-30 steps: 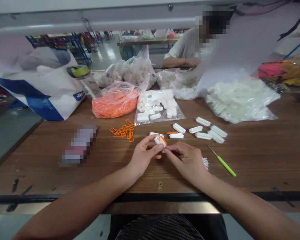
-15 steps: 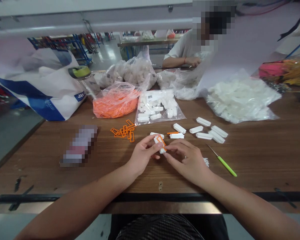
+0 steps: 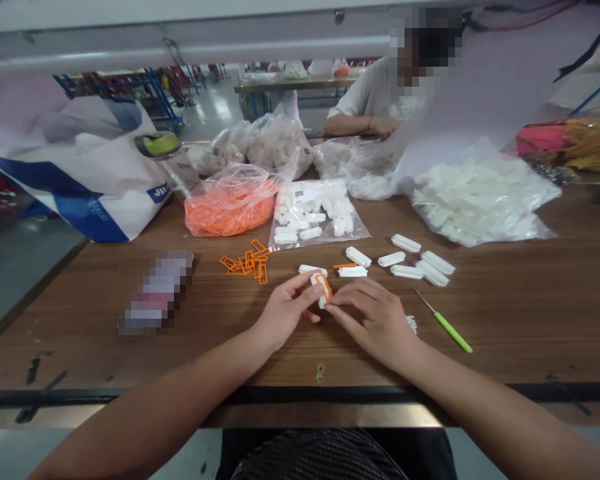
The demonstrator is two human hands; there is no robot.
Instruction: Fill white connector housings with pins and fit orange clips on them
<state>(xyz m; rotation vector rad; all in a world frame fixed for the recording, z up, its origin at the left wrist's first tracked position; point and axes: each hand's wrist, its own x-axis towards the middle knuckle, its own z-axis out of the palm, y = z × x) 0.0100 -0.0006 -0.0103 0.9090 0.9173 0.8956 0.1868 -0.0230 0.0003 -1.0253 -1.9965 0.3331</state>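
Between thumb and fingers, my left hand [image 3: 286, 308] grips a white plastic piece [image 3: 321, 300]. Against its face lies a thin orange rectangular frame [image 3: 325, 283], tilted. My right hand [image 3: 373, 310] pinches the frame's lower right end with thumb and fingertips; whether it is seated in the piece cannot be made out. Just beyond my hands are several loose white plastic pieces [image 3: 405, 271] and, among them, one orange strip [image 3: 344, 266]. A pile of orange frames [image 3: 247, 261] lies to the left. Partly behind my right hand are some small white parts [image 3: 412, 325].
A green-handled awl [image 3: 453, 332] lies at right. Behind the work stand a bag of orange frames [image 3: 230, 207], a clear bag of white pieces [image 3: 300, 227] and a larger white-filled bag [image 3: 480, 193]. A bottle [image 3: 175, 163] and tote bag [image 3: 100, 180] are left. A person [image 3: 365, 107] sits opposite.
The white piece has turned slightly more upright in my left hand, and the orange frame shows more fully on its face. My right fingers have shifted a little over the frame's end.
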